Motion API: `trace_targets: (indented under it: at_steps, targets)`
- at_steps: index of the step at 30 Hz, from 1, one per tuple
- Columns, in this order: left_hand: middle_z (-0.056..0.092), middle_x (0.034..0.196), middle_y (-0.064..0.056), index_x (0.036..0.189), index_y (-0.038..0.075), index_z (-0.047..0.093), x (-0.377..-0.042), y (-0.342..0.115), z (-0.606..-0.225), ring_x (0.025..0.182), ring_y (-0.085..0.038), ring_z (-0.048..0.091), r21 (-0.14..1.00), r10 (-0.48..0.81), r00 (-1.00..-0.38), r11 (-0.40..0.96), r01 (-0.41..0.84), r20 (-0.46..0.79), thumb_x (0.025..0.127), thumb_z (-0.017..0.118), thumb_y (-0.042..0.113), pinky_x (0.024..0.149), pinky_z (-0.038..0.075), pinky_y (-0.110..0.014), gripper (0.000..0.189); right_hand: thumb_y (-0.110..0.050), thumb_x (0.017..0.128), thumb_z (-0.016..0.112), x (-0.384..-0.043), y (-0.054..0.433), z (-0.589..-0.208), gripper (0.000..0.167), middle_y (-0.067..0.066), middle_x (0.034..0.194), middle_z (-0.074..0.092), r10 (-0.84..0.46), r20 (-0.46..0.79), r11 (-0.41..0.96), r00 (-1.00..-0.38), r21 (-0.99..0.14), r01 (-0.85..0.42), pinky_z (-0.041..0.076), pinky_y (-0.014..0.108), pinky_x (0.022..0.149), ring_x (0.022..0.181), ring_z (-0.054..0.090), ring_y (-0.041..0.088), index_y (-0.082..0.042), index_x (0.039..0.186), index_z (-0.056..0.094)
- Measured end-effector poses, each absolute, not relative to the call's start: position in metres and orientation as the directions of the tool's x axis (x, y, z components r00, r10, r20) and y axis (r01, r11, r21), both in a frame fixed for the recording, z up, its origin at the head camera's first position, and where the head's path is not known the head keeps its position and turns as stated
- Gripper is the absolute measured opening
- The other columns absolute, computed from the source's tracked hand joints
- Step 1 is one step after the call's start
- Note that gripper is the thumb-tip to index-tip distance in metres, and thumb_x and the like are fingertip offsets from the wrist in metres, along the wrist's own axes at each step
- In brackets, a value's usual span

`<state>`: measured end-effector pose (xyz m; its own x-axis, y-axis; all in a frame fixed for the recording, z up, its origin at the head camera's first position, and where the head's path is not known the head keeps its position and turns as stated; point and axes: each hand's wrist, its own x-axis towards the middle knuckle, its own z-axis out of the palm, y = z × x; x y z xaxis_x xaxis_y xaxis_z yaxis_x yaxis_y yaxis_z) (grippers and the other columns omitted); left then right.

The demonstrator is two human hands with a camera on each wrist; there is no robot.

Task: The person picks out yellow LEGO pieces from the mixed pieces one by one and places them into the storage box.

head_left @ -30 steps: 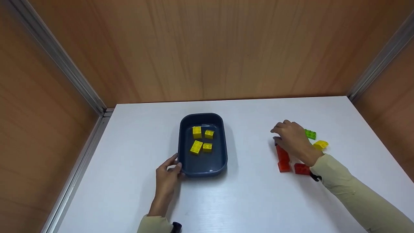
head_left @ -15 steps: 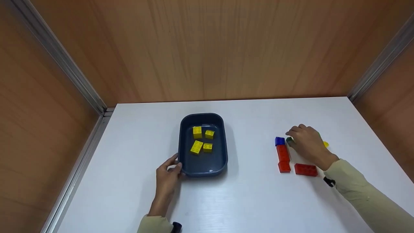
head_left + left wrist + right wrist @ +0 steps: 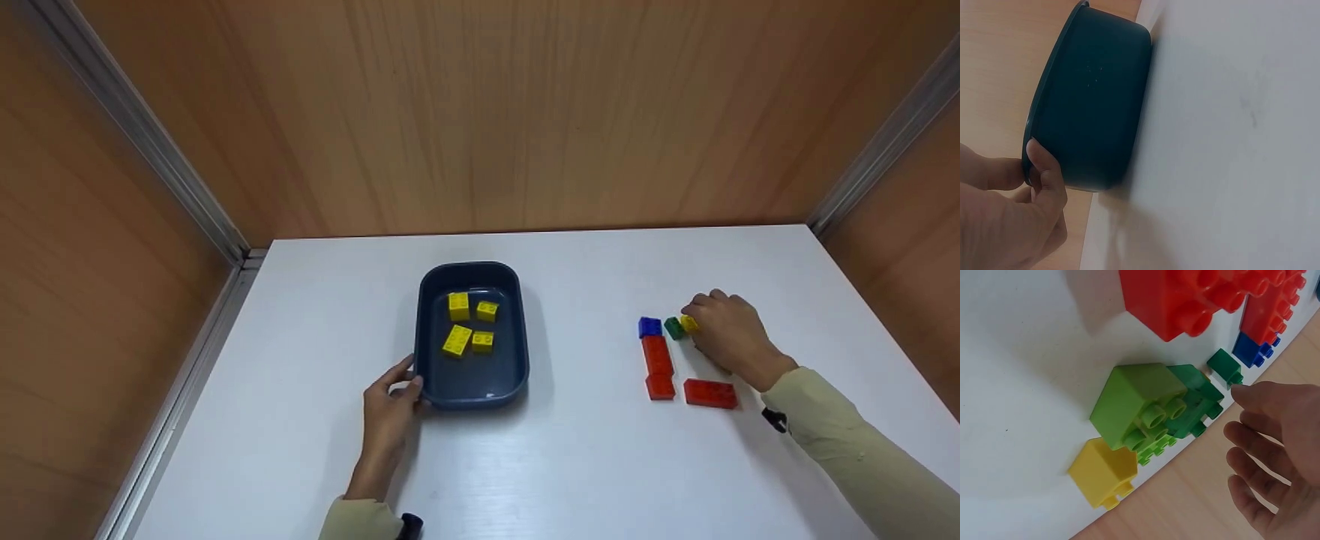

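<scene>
1. Pinching the tray (image 3: 491, 382) at its near left corner, the left hand (image 3: 388, 412) has thumb and fingers bent in on the rim. Tray's sitting on the table (image 3: 570, 465), left of the loose bricks.
2. Four yellow blocks (image 3: 456, 341) are in the tray, up toward the far half. One of them is longer than the two smallest.
3. Right hand (image 3: 727, 330) is over on the right, low by the loose stuff. The wrist cam shows its fingers spread apart and slightly bent, thumb tip right next to the small green brick (image 3: 674, 328). Can't tell if it's actually touching.
4. From the head cam a yellow brick (image 3: 689, 323) peeks out at the fingertips, just beside that green one. The hand hides the rest of it.
5. Left of the small green: blue brick (image 3: 650, 327), then two red bricks (image 3: 658, 355) lined up toward the person. Another red one, the lone red (image 3: 710, 394), lies sideways, nearer the person than the right hand.
6. Wrist cam also gets a light green chunk (image 3: 1129, 396) with a dark green piece (image 3: 1181, 422) right beside it, plus a yellow lump (image 3: 1105, 469) close by.
7. Wood panels (image 3: 480, 112) behind and on both sides, pale green sleeves (image 3: 832, 427) on both arms.
</scene>
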<state>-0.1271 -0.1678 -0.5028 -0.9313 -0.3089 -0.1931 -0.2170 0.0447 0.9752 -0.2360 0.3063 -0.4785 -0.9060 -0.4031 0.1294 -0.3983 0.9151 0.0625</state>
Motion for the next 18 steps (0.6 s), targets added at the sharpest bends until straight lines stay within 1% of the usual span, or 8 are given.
trace_targets:
  at_steps: [4, 8, 18]
  targets:
    - [0.056, 0.121, -0.02, 0.149, -0.005, 0.055, -0.126, -0.167, -0.502, 0.08, -0.014, 0.061, 0.978, -0.299, -0.936, 0.037, -0.207, -0.187, 0.104, 0.058, -0.003, 0.07, 0.058, -0.025, 0.045, -0.002, 0.082, 0.087, -0.241, 0.307, -0.479, 0.032, 0.024, 0.107, 0.075, -0.416, 0.098, 0.908, -0.904, 0.097, -0.407, 0.062, 0.058, 0.085, 0.093, 0.068, 0.041, 0.005, 0.112, 0.077]
    - [0.056, 0.12, -0.02, 0.149, -0.006, 0.055, -0.126, -0.167, -0.501, 0.081, -0.015, 0.06, 0.981, -0.289, -0.942, 0.039, -0.191, -0.172, 0.105, 0.057, -0.003, 0.069, 0.057, -0.024, 0.044, -0.003, 0.082, 0.088, -0.246, 0.307, -0.481, 0.031, 0.023, 0.103, 0.075, -0.424, 0.062, 0.902, -0.903, 0.123, -0.415, 0.063, 0.055, 0.081, 0.088, 0.067, 0.038, 0.005, 0.11, 0.078]
    - [0.057, 0.119, -0.019, 0.148, -0.005, 0.057, -0.125, -0.168, -0.502, 0.081, -0.015, 0.06, 0.979, -0.299, -0.937, 0.037, -0.203, -0.182, 0.104, 0.058, -0.003, 0.07, 0.057, -0.024, 0.044, -0.003, 0.089, 0.081, -0.255, 0.304, -0.487, 0.021, 0.022, 0.096, 0.074, -0.404, 0.002, 0.911, -0.915, 0.091, -0.402, 0.062, 0.056, 0.084, 0.085, 0.065, 0.035, 0.006, 0.108, 0.078]
